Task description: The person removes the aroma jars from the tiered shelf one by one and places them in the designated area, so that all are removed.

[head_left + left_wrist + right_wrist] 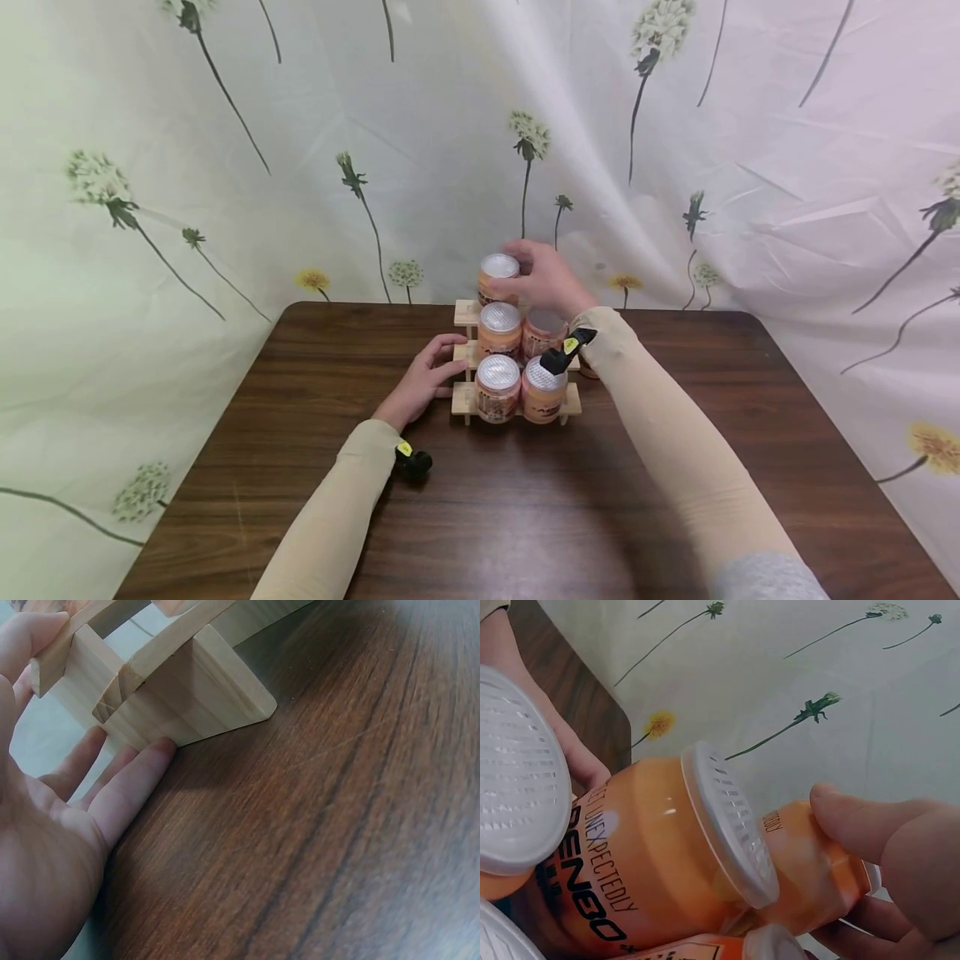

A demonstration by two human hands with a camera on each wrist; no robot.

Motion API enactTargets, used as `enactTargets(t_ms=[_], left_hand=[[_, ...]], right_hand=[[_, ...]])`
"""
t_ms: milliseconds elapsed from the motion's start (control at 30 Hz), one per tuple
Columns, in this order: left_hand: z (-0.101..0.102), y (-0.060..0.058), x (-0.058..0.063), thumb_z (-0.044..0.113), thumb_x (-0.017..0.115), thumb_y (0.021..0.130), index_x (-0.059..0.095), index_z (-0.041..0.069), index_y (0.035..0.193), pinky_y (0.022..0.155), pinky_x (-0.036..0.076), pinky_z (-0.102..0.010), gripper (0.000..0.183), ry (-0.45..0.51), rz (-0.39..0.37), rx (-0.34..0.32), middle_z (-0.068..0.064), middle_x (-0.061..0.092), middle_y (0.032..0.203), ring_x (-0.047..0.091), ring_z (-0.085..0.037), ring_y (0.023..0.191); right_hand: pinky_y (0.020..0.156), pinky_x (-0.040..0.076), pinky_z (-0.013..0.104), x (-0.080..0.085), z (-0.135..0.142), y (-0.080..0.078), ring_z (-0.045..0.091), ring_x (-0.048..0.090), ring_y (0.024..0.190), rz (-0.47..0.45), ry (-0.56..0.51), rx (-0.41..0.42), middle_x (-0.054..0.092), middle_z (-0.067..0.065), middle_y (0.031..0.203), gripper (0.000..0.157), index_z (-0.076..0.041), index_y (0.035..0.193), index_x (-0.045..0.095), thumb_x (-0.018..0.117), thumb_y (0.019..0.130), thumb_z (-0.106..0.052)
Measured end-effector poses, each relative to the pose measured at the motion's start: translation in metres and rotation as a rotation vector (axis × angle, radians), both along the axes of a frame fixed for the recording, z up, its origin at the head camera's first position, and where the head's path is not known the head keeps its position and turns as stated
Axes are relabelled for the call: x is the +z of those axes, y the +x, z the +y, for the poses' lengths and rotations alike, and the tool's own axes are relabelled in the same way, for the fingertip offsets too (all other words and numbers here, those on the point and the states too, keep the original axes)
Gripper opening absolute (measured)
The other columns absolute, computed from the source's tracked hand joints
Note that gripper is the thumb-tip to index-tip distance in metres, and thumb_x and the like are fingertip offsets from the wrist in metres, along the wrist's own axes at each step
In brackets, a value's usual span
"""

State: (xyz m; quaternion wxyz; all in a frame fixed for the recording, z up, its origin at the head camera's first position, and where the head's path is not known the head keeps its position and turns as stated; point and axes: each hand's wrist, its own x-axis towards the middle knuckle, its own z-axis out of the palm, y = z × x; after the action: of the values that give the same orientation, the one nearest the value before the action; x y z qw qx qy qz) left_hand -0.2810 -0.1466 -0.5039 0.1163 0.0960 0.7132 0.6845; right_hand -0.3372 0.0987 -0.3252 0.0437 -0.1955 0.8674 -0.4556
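Note:
A pale wooden three-tier rack (463,400) stands on the table with orange, clear-lidded jars on it. On its top tier, at the left, my right hand (546,275) grips a jar (495,290) between thumb and fingers. In the right wrist view the thumb presses the side of that orange jar (799,862), and the fingers are partly hidden behind it. My left hand (423,379) is at the rack's left side. The left wrist view has its fairly straight fingers (135,784) touching the wooden side panel (176,697) low down, near the tabletop.
Two jars stand on the middle tier, including a left one (498,327), and two on the bottom tier, including a left one (497,392). Another jar (590,368) shows partly behind my right wrist. A flower-printed curtain (450,167) hangs behind the dark wooden table (480,517).

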Motion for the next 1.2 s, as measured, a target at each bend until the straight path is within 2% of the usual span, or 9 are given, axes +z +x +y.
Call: enactTargets(t_ms=[100,333,567,700,933,1200], left_hand=[[0.000,0.001,0.000,0.030,0.066,0.106,0.050,0.022,0.148,0.086,0.061,-0.049,0.046,0.000,-0.001,0.001,-0.017,0.045,0.154,0.054,-0.037,0.131],[0.001,0.000,0.000,0.029,0.065,0.106,0.050,0.022,0.148,0.086,0.061,-0.048,0.045,0.001,-0.001,0.006,-0.016,0.045,0.154,0.054,-0.036,0.131],[0.001,-0.001,-0.002,0.028,0.065,0.106,0.049,0.022,0.149,0.085,0.061,-0.048,0.046,0.001,-0.011,0.013,-0.016,0.044,0.156,0.053,-0.036,0.131],[0.002,-0.001,-0.001,0.027,0.065,0.106,0.050,0.022,0.148,0.084,0.061,-0.048,0.045,0.001,-0.009,0.017,-0.016,0.045,0.155,0.054,-0.036,0.130],[0.003,0.000,0.001,0.026,0.065,0.106,0.051,0.023,0.147,0.084,0.061,-0.048,0.044,0.001,-0.001,0.018,-0.016,0.046,0.154,0.054,-0.037,0.131],[0.002,0.002,0.003,0.029,0.066,0.106,0.050,0.023,0.148,0.087,0.060,-0.050,0.045,-0.014,-0.012,0.019,-0.016,0.046,0.155,0.053,-0.038,0.133]], right_hand=[[0.102,0.054,0.043,0.000,-0.001,0.001,0.026,0.063,0.124,-0.014,-0.013,0.011,0.066,0.011,0.136,0.070,-0.009,0.150,0.055,0.086,0.091,-0.027],[0.095,0.055,0.044,-0.002,-0.002,0.002,0.025,0.064,0.118,-0.033,-0.055,-0.008,0.067,0.007,0.129,0.060,-0.012,0.141,0.061,0.087,0.089,-0.029],[0.094,0.057,0.041,-0.006,-0.002,0.004,0.025,0.065,0.116,0.072,-0.043,-0.025,0.067,0.008,0.130,0.062,-0.008,0.140,0.062,0.088,0.089,-0.032],[0.095,0.057,0.040,-0.005,-0.001,0.005,0.025,0.066,0.116,0.099,-0.083,-0.042,0.068,0.010,0.128,0.062,-0.005,0.137,0.062,0.089,0.087,-0.030],[0.092,0.057,0.039,0.006,0.008,0.011,0.025,0.065,0.113,0.111,-0.153,-0.090,0.067,0.010,0.125,0.057,-0.004,0.134,0.062,0.088,0.088,-0.025],[0.089,0.056,0.035,0.020,0.033,0.016,0.025,0.066,0.108,0.128,-0.211,-0.152,0.067,0.011,0.123,0.056,-0.002,0.129,0.064,0.090,0.085,-0.024]])
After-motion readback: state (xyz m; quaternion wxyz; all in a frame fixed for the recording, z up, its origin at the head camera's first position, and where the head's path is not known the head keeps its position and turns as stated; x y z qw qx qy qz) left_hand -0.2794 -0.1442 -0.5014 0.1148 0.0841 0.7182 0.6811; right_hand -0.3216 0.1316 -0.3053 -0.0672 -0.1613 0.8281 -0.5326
